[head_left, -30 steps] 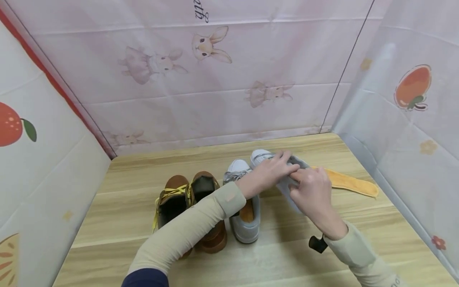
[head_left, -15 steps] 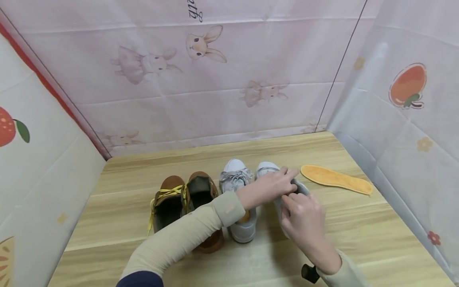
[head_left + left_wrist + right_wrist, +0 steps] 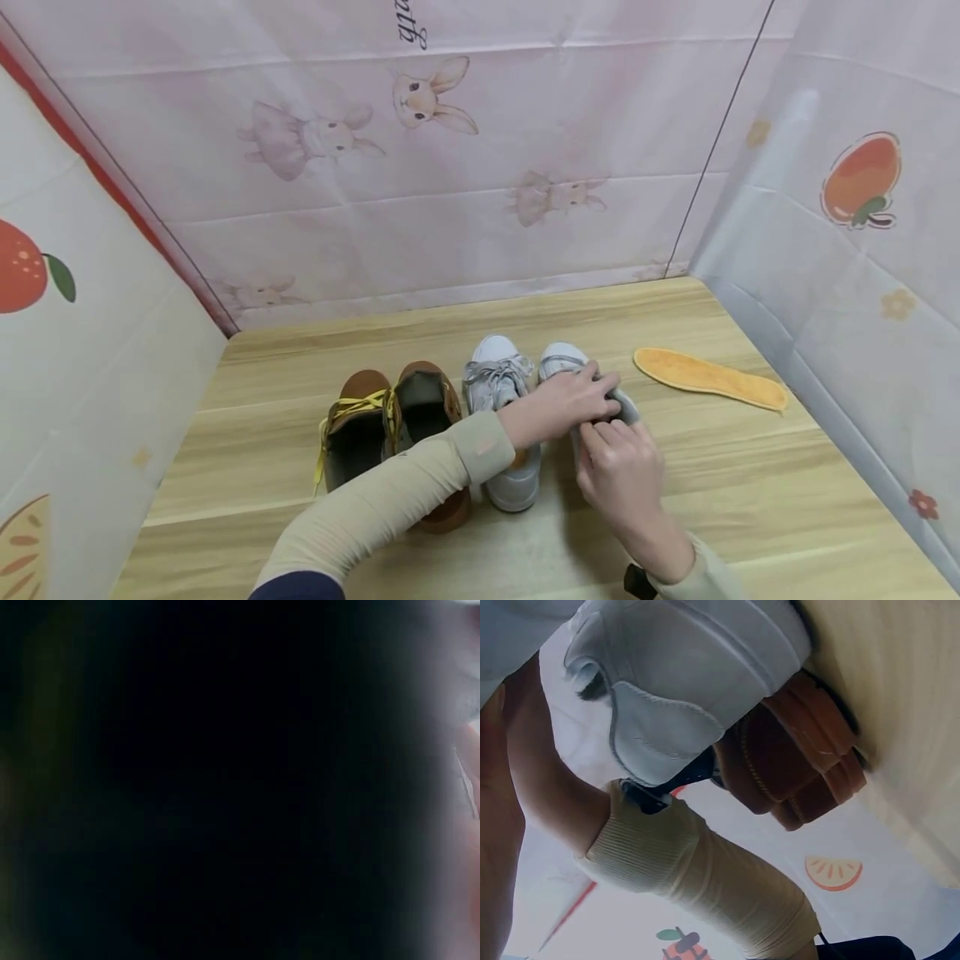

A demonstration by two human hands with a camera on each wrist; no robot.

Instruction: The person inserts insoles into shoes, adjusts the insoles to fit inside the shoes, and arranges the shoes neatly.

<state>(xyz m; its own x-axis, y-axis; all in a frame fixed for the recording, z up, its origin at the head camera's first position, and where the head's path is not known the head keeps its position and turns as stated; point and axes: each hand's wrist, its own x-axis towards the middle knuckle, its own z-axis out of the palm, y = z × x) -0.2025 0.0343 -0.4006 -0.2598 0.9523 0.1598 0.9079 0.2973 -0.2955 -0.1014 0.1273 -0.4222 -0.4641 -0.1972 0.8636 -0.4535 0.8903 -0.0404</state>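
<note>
Over the mouth of the right-hand white sneaker (image 3: pixel 562 358), my left hand (image 3: pixel 558 406) grips the upper near the laces, its fingertips at the opening. My right hand (image 3: pixel 626 471) holds the same shoe's collar towards the heel, fingers curled. Both hands cover much of this shoe, so its inside is mostly hidden. Beside it stands the other white sneaker (image 3: pixel 498 375) with grey laces, an orange lining showing inside. A yellow-orange insole (image 3: pixel 708 379) lies flat to the right, apart from the hands. The left wrist view is almost wholly dark.
A pair of brown shoes (image 3: pixel 363 385) with yellow laces stands on the left, partly under my left forearm (image 3: pixel 397 479). The wooden tabletop (image 3: pixel 750 500) meets printed cloth walls at the back and sides. In the right wrist view, brown heels (image 3: pixel 787 750) sit behind a white heel (image 3: pixel 675 682).
Both hands have brought the right-hand sneaker down and nearer to me, uncovering the whole insole. My right hand has shifted left and nearer, still at the collar.
</note>
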